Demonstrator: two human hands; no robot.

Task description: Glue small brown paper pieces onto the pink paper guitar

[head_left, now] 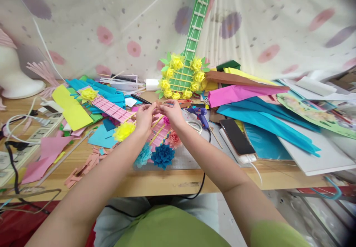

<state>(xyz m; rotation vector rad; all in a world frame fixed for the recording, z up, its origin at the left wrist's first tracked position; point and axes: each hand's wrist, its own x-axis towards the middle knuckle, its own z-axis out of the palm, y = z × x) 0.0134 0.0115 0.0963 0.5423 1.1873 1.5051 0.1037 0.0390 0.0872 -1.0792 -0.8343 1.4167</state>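
My left hand [145, 116] and my right hand [172, 112] meet above the table, fingertips pinched together on a small brown scrap [158, 104], which looks like paper and is mostly hidden by the fingers. Beneath them lies a pink paper guitar [111, 108] with strings and yellow strips, partly covered by my hands and forearms. Around its body sit a yellow paper flower [124, 131], a light blue flower [143, 155], a dark blue flower [162, 156] and a salmon flower [174, 139]. A purple glue gun [200, 115] rests just right of my right hand.
A green paper guitar [183, 72] with yellow flowers leans against the curtain. On the right are a phone [238, 137], blue crepe paper [267, 117] and a white board [317, 154]. Leftward lie pink paper [46, 158], salmon scraps [86, 165], a power strip [30, 147] and cables.
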